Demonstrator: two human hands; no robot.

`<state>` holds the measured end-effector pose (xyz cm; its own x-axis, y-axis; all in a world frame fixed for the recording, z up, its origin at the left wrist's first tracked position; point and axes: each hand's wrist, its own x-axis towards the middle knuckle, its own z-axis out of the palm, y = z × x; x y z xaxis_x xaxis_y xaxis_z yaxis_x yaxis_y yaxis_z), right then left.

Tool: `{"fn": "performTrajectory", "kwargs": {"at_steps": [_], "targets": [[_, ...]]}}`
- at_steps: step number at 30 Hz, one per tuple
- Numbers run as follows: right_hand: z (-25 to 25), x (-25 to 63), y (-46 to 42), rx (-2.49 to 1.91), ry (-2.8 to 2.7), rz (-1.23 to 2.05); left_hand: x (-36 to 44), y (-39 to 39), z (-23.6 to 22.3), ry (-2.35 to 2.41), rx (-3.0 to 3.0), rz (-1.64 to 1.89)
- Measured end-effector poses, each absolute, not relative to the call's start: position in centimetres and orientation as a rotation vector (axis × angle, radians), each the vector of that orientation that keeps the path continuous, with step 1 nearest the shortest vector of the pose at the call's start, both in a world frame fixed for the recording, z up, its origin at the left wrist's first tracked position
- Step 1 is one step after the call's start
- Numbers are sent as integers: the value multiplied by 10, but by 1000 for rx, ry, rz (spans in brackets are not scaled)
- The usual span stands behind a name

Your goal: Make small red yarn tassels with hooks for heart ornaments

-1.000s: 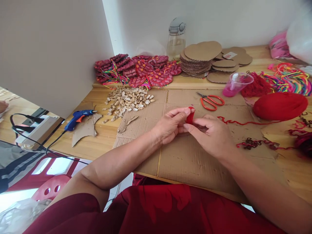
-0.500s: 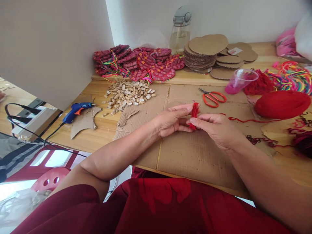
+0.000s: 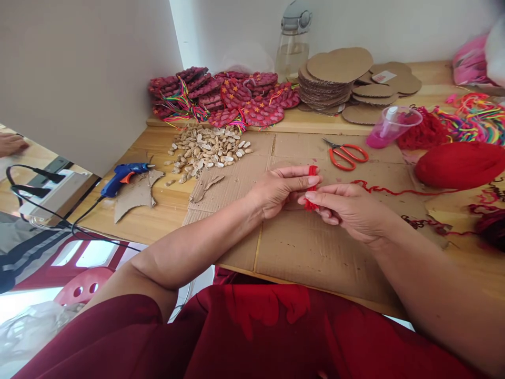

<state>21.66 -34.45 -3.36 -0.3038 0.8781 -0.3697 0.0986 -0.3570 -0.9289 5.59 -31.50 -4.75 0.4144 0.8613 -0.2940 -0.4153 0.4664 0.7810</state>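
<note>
A small bundle of red yarn (image 3: 312, 171) is held between both hands, over the cardboard sheet (image 3: 315, 258). My left hand (image 3: 282, 192) grips its upper part, the thumb pressed toward the fingers. My right hand (image 3: 341, 206) pinches the lower end between thumb and forefinger. From behind the right hand a strand of red yarn (image 3: 398, 191) runs to the big red yarn ball (image 3: 460, 165). Orange-handled scissors (image 3: 347, 156) lie just beyond the hands, blades partly apart.
A blue glue gun (image 3: 124, 178) rests at left on torn cardboard, near a power strip (image 3: 55, 192). Peanut shells (image 3: 209, 150), decorated red pieces (image 3: 252, 100), stacked cardboard shapes (image 3: 339, 66), a bottle (image 3: 292, 50) and a pink-bottomed cup (image 3: 394, 126) stand behind. Another person's hand (image 3: 11, 144) shows far left.
My left thumb has shifted across the red yarn bundle, covering more of its middle. My right fingers have curled and stay pinched low on it. Another person's hand shows more at far left.
</note>
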Motion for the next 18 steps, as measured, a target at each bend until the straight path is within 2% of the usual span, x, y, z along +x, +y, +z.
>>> {"fn": "performTrajectory", "kwargs": {"at_steps": [10,18], "targets": [[-38,217,-344,-1265,-1167,1982,52,-313,-46,754,696,906],[-38,217,-346,-1305,-1322,1859,50,-311,-46,749,719,915]]}}
